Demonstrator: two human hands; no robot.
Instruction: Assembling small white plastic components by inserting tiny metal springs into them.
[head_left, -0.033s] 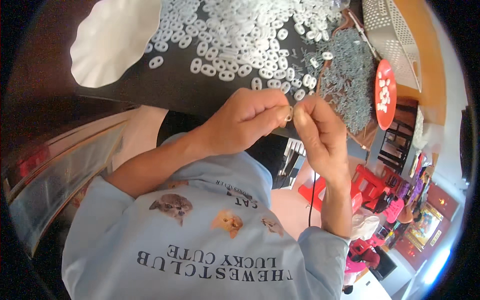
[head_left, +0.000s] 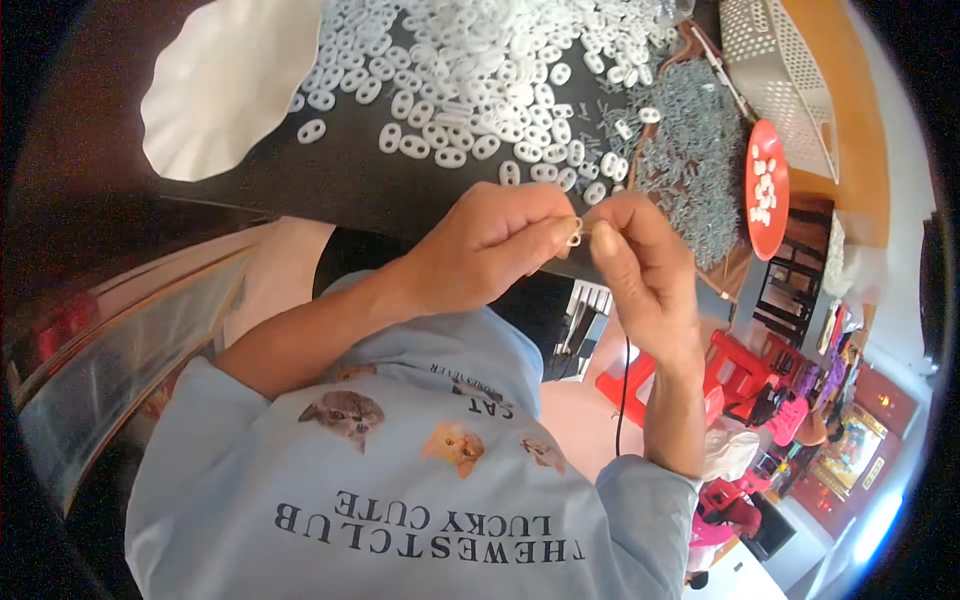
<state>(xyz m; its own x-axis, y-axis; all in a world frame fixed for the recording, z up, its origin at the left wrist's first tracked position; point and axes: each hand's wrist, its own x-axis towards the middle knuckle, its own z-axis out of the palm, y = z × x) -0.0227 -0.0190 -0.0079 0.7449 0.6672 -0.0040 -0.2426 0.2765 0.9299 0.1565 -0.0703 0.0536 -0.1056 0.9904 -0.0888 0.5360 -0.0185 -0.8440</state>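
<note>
My left hand (head_left: pixel 497 245) is closed, with thumb and forefinger pinching a small white two-holed plastic piece (head_left: pixel 575 239) at the table's near edge. Most of that piece is hidden by the fingers. Right beside it my right hand (head_left: pixel 648 272) is pinched shut, its fingertips almost at the piece. Something thin and pale shows between the two hands, too small to name. Beyond them lies a large heap of similar white two-holed pieces (head_left: pixel 450 157), and right of it a spread of small grey screws (head_left: pixel 695 150).
A white scalloped tray (head_left: pixel 225 90) stands at the left on the dark table (head_left: pixel 350 180). To the right are a red dish (head_left: pixel 768 225) with small white pieces in it and a white perforated basket (head_left: pixel 785 85). Red stools (head_left: pixel 735 370) stand on the floor at lower right.
My right fingertips have drawn slightly apart from the white piece, opening a small gap. My left hand keeps its pinch nearly in place.
</note>
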